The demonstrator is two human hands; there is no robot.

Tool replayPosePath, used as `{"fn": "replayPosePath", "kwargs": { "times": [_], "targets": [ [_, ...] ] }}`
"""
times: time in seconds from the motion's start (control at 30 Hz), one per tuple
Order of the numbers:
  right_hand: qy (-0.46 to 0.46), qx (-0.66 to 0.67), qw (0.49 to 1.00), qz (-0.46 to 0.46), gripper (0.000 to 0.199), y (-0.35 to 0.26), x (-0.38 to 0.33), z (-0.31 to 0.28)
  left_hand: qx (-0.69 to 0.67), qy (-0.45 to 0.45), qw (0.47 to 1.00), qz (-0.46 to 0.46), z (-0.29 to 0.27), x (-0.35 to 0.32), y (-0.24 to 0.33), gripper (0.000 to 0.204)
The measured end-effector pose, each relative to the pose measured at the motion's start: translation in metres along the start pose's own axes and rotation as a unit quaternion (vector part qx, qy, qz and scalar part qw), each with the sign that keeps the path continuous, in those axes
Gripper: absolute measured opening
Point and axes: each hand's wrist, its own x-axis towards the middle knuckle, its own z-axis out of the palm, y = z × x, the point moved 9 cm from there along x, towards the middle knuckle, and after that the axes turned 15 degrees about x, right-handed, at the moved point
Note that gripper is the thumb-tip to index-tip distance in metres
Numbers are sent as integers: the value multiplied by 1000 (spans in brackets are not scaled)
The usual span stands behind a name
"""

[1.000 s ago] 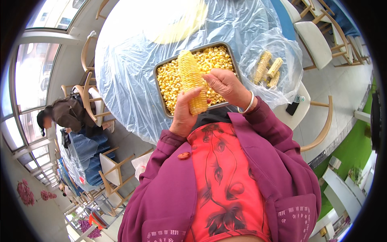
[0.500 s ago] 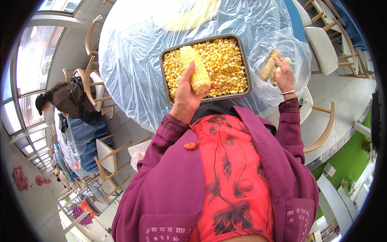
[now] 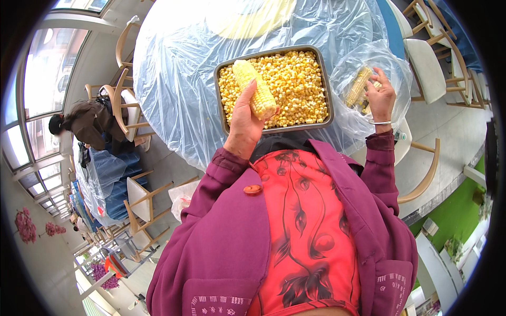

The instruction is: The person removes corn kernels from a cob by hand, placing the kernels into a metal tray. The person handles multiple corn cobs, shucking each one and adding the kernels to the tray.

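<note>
In my left hand (image 3: 245, 118) is an ear of corn (image 3: 255, 90) with pale yellow kernels, held with the fingers closed round it and tilted over the tray. The dark rectangular tray (image 3: 329, 101), heaped with loose corn kernels (image 3: 298, 79), lies just beneath it. To the right, my right hand (image 3: 381, 97) hovers over a clear plastic bag (image 3: 345, 63), its thumb and fingers apart. Stripped corn cobs (image 3: 360, 84) lie in that bag, close to the fingertips. A thin bracelet (image 3: 380, 122) circles my right wrist.
A clear plastic sheet (image 3: 174, 89) covers the round table under the tray. Wooden-framed chairs (image 3: 424, 68) stand to the right, and others (image 3: 124, 113) to the left. A person (image 3: 95, 124) in dark clothes bends by another covered table (image 3: 108, 179).
My right hand has shifted slightly right and its fingers have spread above the cobs in the bag. My left hand keeps the ear of corn over the tray.
</note>
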Motion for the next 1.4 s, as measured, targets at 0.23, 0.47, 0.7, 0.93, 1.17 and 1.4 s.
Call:
{"fn": "replayPosePath", "kwargs": {
  "times": [0.23, 0.47, 0.7, 0.93, 1.17, 1.4],
  "targets": [
    [-185, 402, 839, 317, 41, -40, -44, 92, 55, -41, 997, 30, 9, 3, 4, 34],
    [-291, 621, 624, 374, 43, -89, -89, 192, 226, -124, 966, 16, 56, -8, -3, 37],
    [-165, 716, 553, 393, 43, -89, -67, 173, 137, -98, 983, 72, 42, -11, 16, 40],
    [-71, 736, 538, 404, 42, -69, -67, 159, 206, -2, 957, 203, 35, -23, 31, 31],
    [-48, 721, 554, 413, 34, -60, -68, 151, 451, -24, 812, 369, 66, -26, 52, 22],
    [19, 693, 624, 360, 31, -55, -52, 110, 500, -65, 784, 361, 102, -14, 45, 18]
  ]
}}
